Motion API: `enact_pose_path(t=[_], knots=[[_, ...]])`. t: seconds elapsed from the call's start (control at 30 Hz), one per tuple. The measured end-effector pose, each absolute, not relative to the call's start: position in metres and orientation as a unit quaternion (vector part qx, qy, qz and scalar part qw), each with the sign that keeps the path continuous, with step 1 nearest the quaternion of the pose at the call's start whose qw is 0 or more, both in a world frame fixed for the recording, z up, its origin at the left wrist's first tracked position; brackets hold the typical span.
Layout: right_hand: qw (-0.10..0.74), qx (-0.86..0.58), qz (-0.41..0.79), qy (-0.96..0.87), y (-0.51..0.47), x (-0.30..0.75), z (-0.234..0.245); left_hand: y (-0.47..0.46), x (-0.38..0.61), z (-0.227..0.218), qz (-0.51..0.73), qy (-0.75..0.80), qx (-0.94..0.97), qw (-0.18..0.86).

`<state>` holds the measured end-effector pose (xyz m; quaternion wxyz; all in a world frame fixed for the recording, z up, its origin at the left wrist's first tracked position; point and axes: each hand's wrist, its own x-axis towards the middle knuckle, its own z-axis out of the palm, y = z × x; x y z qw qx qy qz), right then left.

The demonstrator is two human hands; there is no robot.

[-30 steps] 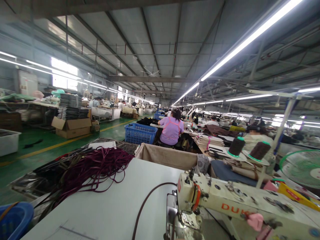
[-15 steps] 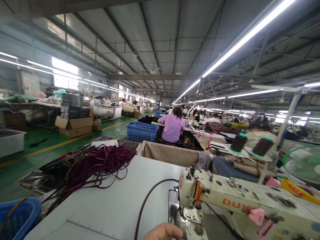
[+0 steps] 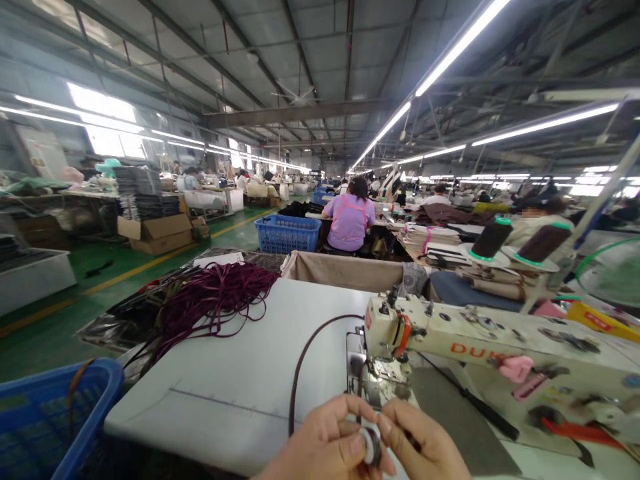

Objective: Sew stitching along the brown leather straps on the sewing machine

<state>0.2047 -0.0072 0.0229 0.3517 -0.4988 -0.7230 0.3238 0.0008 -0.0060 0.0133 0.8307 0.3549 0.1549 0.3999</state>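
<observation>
At the bottom middle, my left hand [image 3: 325, 437] closes its thumb and fingers on a small round bobbin [image 3: 371, 445], white and dark. Beside it, my right hand [image 3: 423, 440] has thumb and fingertips pinched together at the bobbin's edge; what lies between them is too small to make out. Both hands are just in front of the sewing machine [image 3: 450, 333], near its needle area. A narrow dark brown strip [image 3: 296, 373] curves from the machine head across the white table [image 3: 240, 347], passing left of my left hand.
A heap of maroon straps [image 3: 215, 300] lies at the table's far left. A blue basket [image 3: 100, 400] stands at the lower left. Behind the machine are thread cones [image 3: 493, 240] and a green fan [image 3: 607, 273]. A person in purple [image 3: 350, 223] sits ahead, beyond a beige-lined bin [image 3: 345, 270].
My right hand has come into view and meets my left hand in front of the machine. The bobbin now shows in my left hand. The view has tilted downward.
</observation>
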Motion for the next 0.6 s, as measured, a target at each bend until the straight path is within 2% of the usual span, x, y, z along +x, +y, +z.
enact_pose_path(t=[0.2, 0.4, 0.6], knots=[[0.398, -0.514, 0.477, -0.592, -0.018, 0.193, 0.044, -0.011, -0.001, 0.028, 0.429, 0.171, 0.337, 0.82], [0.469, -0.535, 0.543, -0.447, -0.024, 0.196, 0.037, -0.007, -0.006, 0.023, 0.417, 0.175, 0.371, 0.811], [0.567, -0.473, 0.583, -0.339, -0.024, 0.198, 0.027, -0.008, -0.003, 0.008, 0.447, 0.16, 0.379, 0.794]])
